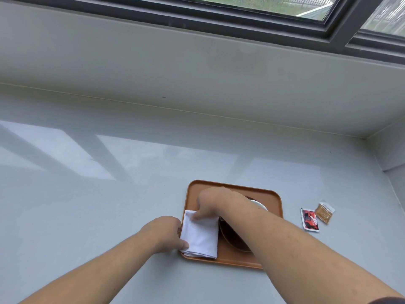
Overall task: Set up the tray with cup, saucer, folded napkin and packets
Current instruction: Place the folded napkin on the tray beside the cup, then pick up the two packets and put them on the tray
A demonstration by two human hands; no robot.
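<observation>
An orange tray (271,195) sits on a pale grey counter (109,194) below a window (285,9). A white folded napkin (200,234) lies on the left part of the tray, its left edge reaching over the tray's left rim.

The left hand (165,234) rests at the napkin's left edge. Its fingers are curled, and the thumb presses on the napkin's near-left corner; the hand is narrow, gripping the cloth along that edge. The fingertips under the cloth cannot be seen.

The right hand (215,204) reaches across the tray from the right, palm down. Its fingertips bear on the napkin's far edge, near the far-left corner. The fingers are bent downward and close together, pressing rather than closed around anything; whether they pinch the cloth cannot be told.

A dark brown saucer (232,240) lies on the tray just right of the napkin, touching or nearly touching its right edge. The right forearm crosses over it and hides most of it. A white cup (260,205) shows only as a sliver of rim behind the right wrist.

2 packets lie on the counter to the right of the tray, apart from it: a red packet (309,220) and a tan packet (324,212), close to each other.
</observation>
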